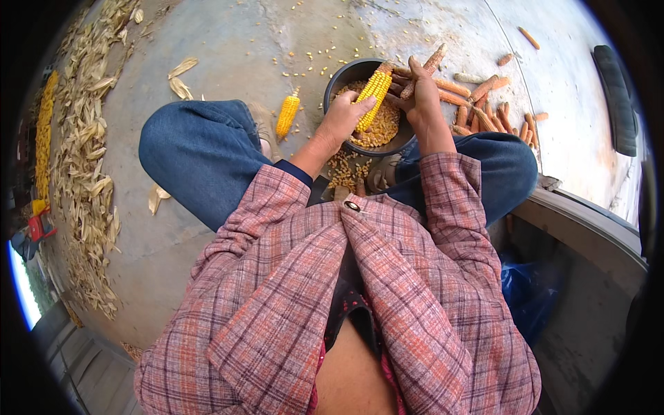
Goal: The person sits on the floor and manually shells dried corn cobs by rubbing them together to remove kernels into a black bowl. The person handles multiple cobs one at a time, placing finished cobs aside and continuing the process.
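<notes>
My left hand (342, 115) holds a dried ear of yellow corn (374, 98) slanting over a dark round basin (328, 94). Most of the kernels are still on that ear, and its tip end points up toward my other hand. In my right hand (426, 98) is a bare reddish corncob (434, 61), gripped between thumb and fingers above the basin's right side. Loose corn kernels (381, 124) fill the bottom of the basin. Another yellow ear (288, 115) lies on the concrete floor, left of the basin.
Stripped cobs (485, 119) are heaped right of the basin, near my right knee. Kernels are scattered beyond the basin and between my feet. Dry husks (85, 145) form a long strip at left, with a row of yellow corn (45, 140) past it. A dark padded object (616, 101) lies far right.
</notes>
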Available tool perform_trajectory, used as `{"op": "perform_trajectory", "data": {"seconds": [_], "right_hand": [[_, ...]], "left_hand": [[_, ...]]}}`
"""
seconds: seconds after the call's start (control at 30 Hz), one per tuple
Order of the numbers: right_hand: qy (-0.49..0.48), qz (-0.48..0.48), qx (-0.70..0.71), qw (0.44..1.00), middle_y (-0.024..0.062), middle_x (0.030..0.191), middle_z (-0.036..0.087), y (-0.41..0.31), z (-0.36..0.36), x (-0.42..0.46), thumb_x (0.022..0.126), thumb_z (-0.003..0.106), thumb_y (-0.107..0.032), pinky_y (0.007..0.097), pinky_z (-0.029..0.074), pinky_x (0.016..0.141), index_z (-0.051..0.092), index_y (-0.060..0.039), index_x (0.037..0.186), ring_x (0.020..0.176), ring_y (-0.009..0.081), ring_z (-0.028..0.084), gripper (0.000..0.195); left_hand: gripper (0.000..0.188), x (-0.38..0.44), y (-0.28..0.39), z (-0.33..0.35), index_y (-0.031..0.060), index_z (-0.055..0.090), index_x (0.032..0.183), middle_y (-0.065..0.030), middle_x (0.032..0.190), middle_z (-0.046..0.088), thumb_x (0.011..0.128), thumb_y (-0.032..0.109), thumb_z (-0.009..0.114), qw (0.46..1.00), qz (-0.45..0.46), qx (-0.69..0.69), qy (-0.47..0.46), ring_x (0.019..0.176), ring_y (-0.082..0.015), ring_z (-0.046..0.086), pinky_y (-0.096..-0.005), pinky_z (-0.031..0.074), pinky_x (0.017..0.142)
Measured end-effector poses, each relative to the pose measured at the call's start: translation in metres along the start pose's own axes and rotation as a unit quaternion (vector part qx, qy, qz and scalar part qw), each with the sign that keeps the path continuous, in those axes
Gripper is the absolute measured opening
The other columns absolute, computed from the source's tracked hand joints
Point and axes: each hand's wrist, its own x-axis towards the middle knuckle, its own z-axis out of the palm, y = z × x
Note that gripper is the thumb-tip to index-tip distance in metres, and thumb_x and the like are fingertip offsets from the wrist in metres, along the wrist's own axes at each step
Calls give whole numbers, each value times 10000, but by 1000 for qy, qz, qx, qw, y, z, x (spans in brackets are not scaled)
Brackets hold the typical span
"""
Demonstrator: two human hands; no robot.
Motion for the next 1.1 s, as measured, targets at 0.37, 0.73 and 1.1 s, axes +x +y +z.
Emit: {"op": "perform_trajectory", "data": {"seconds": [0.37,0.73,1.1], "right_hand": [[-129,-34,-702,699,254,868,701,68,-36,12,685,785,-599,414,537,763,714,73,913,821,359,707,713],[-20,-20,-5,1000,93,866,650,25,43,-26,1024,374,-544,369,538,672,606,-33,1049,716,212,630,562],[105,-295,-384,869,244,737,632,37,29,-12,1038,250,-552,497,445,707,649,29,806,728,444,604,742]], "left_hand": [[673,5,9,-26,6,600,1026,-85,726,606,963,652,421,907,-129,-396,-62,508,-150,544,-254,387,426],[574,-7,21,25,127,604,1008,18,674,591,983,650,370,972,-125,-195,33,448,-103,526,-238,381,356],[555,-2,31,28,166,563,882,27,565,506,969,675,360,956,-178,-233,10,329,-87,370,-231,235,281]]}}
